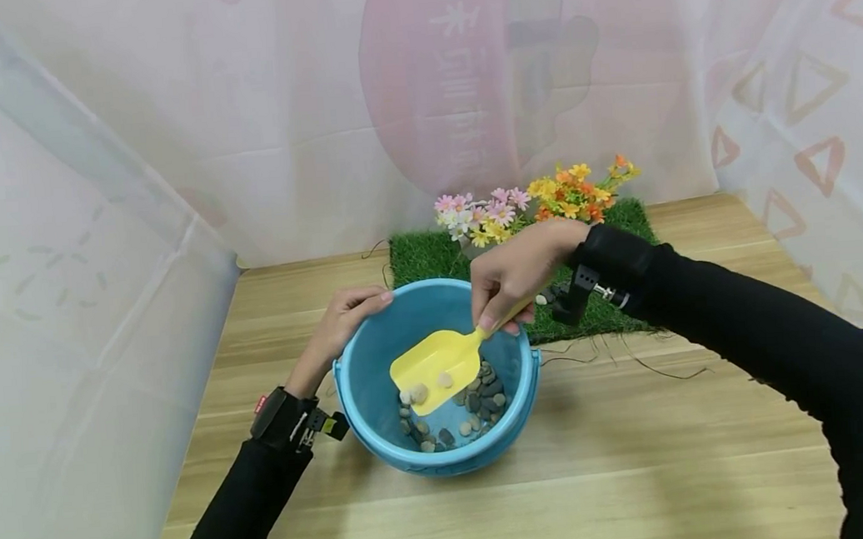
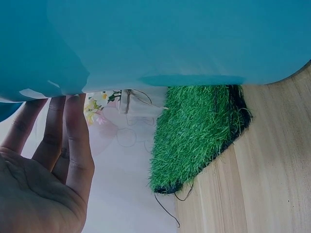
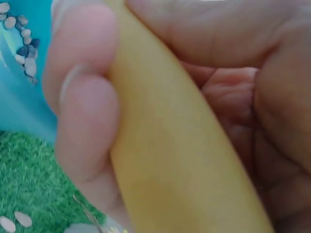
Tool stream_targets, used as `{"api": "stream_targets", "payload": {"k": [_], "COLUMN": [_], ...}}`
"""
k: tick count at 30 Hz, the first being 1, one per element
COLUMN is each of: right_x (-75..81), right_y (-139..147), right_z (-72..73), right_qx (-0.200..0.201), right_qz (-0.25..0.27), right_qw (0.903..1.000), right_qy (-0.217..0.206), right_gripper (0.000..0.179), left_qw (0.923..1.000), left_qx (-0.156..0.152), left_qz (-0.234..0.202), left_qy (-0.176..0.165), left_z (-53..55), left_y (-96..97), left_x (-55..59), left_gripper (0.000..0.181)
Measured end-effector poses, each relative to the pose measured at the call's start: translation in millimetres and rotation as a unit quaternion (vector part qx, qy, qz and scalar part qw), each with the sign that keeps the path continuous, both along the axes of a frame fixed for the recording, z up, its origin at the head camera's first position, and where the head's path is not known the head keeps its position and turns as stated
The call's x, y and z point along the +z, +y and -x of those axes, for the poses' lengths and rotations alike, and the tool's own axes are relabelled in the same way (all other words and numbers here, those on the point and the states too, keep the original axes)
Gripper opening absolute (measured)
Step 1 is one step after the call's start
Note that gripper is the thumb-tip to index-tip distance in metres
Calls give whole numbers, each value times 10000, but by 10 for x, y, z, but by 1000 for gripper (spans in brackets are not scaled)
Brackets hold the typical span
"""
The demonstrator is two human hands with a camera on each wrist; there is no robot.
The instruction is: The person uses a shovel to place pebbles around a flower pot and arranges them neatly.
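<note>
A blue bucket point(image 1: 445, 461) stands on the table with pebbles point(image 1: 485, 395) on its bottom. At the bucket's far left rim, my left hand point(image 1: 348, 313) holds on, its thumb along the edge. The left wrist view shows the fingers point(image 2: 73, 141) bent against the outer wall. My right hand point(image 1: 510, 276) grips a yellow toy shovel point(image 1: 448, 348) by its handle. The handle point(image 3: 165, 126) runs between fingers and thumb in the right wrist view. Over the bucket's opening, the shovel's blade tilts down to the left, with a few pale pebbles point(image 1: 419, 393) on it.
A mat of artificial grass point(image 1: 426, 253) lies behind the bucket. Pink and white flowers point(image 1: 480, 216) and orange-yellow flowers point(image 1: 580, 192) stand on it, with some pebbles point(image 1: 546, 296) near my right wrist. Loose dark threads point(image 1: 668, 374) trail onto the wooden table point(image 1: 640, 464). Printed cloth point(image 1: 301, 128) hangs around.
</note>
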State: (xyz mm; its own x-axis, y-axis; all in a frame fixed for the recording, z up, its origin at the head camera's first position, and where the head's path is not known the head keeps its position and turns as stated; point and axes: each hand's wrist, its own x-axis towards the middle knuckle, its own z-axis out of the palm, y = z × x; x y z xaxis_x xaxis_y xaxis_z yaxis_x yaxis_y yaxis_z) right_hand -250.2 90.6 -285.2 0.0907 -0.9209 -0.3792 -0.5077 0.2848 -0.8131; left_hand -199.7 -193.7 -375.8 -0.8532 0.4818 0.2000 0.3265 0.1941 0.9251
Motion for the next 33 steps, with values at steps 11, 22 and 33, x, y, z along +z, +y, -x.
{"api": "stream_targets", "payload": {"k": [11, 22, 33], "right_x": [110, 170, 169], "right_y": [356, 725, 1108], "right_z": [115, 218, 283], "right_qx": [-496, -1088, -1492], "right_qz": [-140, -60, -195], "right_qw": [9985, 9938, 9881], "right_qy": [165, -212, 321], "right_gripper": [27, 23, 27], "left_qw": [10000, 10000, 10000], "left_qx": [-37, -52, 10], "left_qz": [-5, 32, 27], "left_qy": [28, 63, -62], "left_z": [6, 15, -17], "left_y": [-15, -35, -56], "left_x": [-23, -25, -13], "left_gripper": [23, 23, 23]}}
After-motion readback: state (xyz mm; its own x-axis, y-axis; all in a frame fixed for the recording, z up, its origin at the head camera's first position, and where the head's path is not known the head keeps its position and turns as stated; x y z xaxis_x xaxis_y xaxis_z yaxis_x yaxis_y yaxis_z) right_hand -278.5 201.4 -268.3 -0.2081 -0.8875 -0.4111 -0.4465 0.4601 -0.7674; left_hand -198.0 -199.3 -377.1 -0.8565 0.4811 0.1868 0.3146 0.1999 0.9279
